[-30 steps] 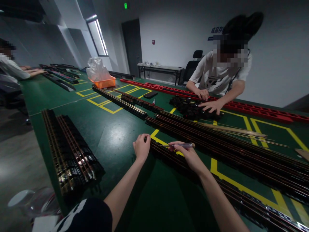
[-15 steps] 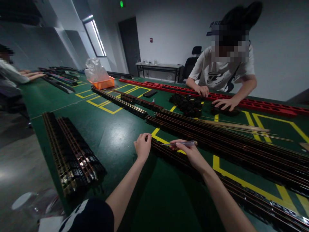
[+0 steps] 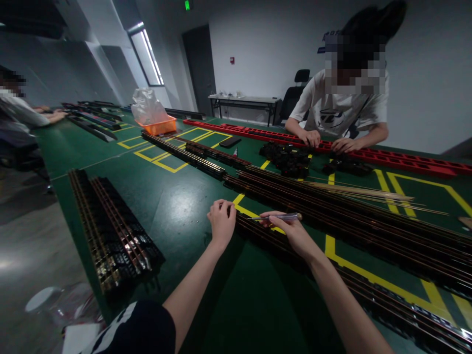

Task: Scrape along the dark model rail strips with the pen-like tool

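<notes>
Along the near side of the green table (image 3: 180, 189), a long dark strip (image 3: 263, 236) lies on the surface, slanting from the left hand (image 3: 222, 225) at its far left end down under the right forearm, toward the near right. Copper-coloured lines run its length. From where I stand, the left fingers bend down over that end; I cannot tell whether they pinch it or only rest there, since the fingertips are hidden. The right hand (image 3: 286, 228) is closed around a slim tool with a pale, see-through handle (image 3: 293, 216), its thin shaft pointing left, close over the strip. Whether the tip touches, I cannot make out.

To my eye the strip would be fairly light for its length and stiff across its width, though anything so long and narrow could flex or twist if raised by one end alone. Its glossy look suggests a slick face, and the thin lines seem the part easiest to bend or scratch. I would take it by the outer edges, with two hands spread well apart, and keep fingers off the lines. The tool looks light and rigid, best held by its handle.

Beyond lies a bundle of similar strips (image 3: 332, 214); two shorter-looking groups (image 3: 116, 228) sit at the left.
</notes>
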Demonstrator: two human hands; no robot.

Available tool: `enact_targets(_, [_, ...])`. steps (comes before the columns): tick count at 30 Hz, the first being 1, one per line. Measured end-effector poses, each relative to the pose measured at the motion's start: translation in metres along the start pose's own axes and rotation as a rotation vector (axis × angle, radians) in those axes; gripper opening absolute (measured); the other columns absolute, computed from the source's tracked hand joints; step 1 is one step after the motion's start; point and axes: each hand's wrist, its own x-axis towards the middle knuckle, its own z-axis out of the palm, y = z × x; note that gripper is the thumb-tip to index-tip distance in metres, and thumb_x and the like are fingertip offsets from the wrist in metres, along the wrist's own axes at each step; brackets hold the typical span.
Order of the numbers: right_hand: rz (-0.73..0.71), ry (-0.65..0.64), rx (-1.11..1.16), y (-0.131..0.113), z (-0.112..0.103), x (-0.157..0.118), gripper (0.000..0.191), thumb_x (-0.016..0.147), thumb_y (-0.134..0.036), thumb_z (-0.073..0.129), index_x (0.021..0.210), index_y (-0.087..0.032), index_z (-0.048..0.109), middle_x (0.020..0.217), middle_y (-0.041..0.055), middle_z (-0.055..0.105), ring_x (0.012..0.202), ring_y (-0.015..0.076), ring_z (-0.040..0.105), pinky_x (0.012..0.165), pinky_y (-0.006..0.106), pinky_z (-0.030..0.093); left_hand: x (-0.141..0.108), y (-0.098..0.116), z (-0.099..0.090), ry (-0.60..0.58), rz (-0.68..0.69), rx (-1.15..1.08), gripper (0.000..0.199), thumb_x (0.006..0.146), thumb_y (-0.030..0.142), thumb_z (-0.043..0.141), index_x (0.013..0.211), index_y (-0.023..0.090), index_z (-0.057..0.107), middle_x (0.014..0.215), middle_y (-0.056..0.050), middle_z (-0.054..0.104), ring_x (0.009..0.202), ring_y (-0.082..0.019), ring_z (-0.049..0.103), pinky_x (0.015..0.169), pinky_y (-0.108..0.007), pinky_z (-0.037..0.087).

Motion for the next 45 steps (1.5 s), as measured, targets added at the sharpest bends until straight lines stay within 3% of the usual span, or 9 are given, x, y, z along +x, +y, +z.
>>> enact_targets(2, [0.002, -0.002, -0.003, -0.001, 0.0, 0.0, 0.032, 0.08, -0.045, 0.056, 0.094, -0.02, 0.069, 0.092, 0.0045, 0.068, 0.087, 0.0183, 0.061, 0.086, 0.036, 0.044, -0.004, 0.002, 0.001, 0.018, 0.095, 0.055, 0.02, 0.085, 0.021, 0.046, 0.09, 0.021, 0.065, 0.107, -0.007, 0.061, 0.104, -0.024, 0.053, 0.089, -0.043, 0.038])
enact_targets(6, [0.012, 0.006, 0.01, -0.003, 0.001, -0.001, 0.032, 0.078, -0.045, 0.058, 0.091, -0.019, 0.07, 0.091, 0.0045, 0.069, 0.086, 0.0184, 0.061, 0.087, 0.036, 0.044, -0.008, 0.007, 0.001, -0.128, 0.357, 0.105, 0.023, 0.086, 0.016, 0.041, 0.086, 0.021, 0.064, 0.093, -0.003, 0.067, 0.097, -0.02, 0.055, 0.099, -0.043, 0.031])
enact_targets(8, [0.018, 0.015, 0.02, -0.003, 0.001, -0.002, 0.033, 0.077, -0.046, 0.059, 0.09, -0.018, 0.07, 0.089, 0.0049, 0.069, 0.085, 0.0189, 0.061, 0.087, 0.036, 0.044, -0.008, 0.007, 0.001, -0.162, 0.422, 0.116, 0.024, 0.087, 0.016, 0.04, 0.082, 0.021, 0.063, 0.089, -0.001, 0.068, 0.095, -0.018, 0.056, 0.102, -0.042, 0.029])
enact_targets(28, [0.066, 0.058, -0.024, 0.002, -0.027, -0.026, 0.032, 0.078, -0.046, 0.058, 0.092, -0.02, 0.071, 0.093, 0.0058, 0.069, 0.091, 0.0214, 0.061, 0.088, 0.037, 0.042, -0.007, 0.008, 0.002, -0.167, 0.405, 0.092, 0.026, 0.088, 0.018, 0.038, 0.08, 0.021, 0.063, 0.087, -0.001, 0.069, 0.092, -0.018, 0.056, 0.103, -0.042, 0.031])
enact_targets(35, [0.045, 0.113, 0.079, 0.004, -0.027, -0.023, 0.019, 0.073, -0.034, 0.061, 0.079, -0.022, 0.074, 0.083, 0.004, 0.07, 0.084, 0.0217, 0.061, 0.087, 0.036, 0.042, -0.007, 0.009, 0.0, -0.181, 0.405, 0.099, 0.027, 0.089, 0.018, 0.038, 0.079, 0.02, 0.062, 0.088, -0.002, 0.068, 0.093, -0.018, 0.056, 0.104, -0.042, 0.03])
enact_targets(41, [0.03, 0.213, 0.11, 0.001, -0.027, -0.023, 0.018, 0.066, -0.035, 0.062, 0.068, -0.02, 0.072, 0.071, 0.0032, 0.068, 0.074, 0.0202, 0.059, 0.088, 0.037, 0.041, -0.007, 0.008, 0.003, -0.176, 0.39, 0.092, 0.025, 0.087, 0.018, 0.039, 0.078, 0.021, 0.062, 0.087, -0.001, 0.068, 0.092, -0.018, 0.057, 0.103, -0.042, 0.031])
enact_targets(45, [0.032, 0.216, 0.112, 0.001, -0.027, -0.023, 0.018, 0.065, -0.034, 0.062, 0.068, -0.019, 0.072, 0.073, 0.0036, 0.069, 0.073, 0.0193, 0.059, 0.086, 0.036, 0.042, -0.007, 0.008, 0.002, -0.176, 0.38, 0.086, 0.025, 0.088, 0.017, 0.039, 0.078, 0.022, 0.062, 0.087, -0.001, 0.069, 0.093, -0.018, 0.057, 0.104, -0.043, 0.03])
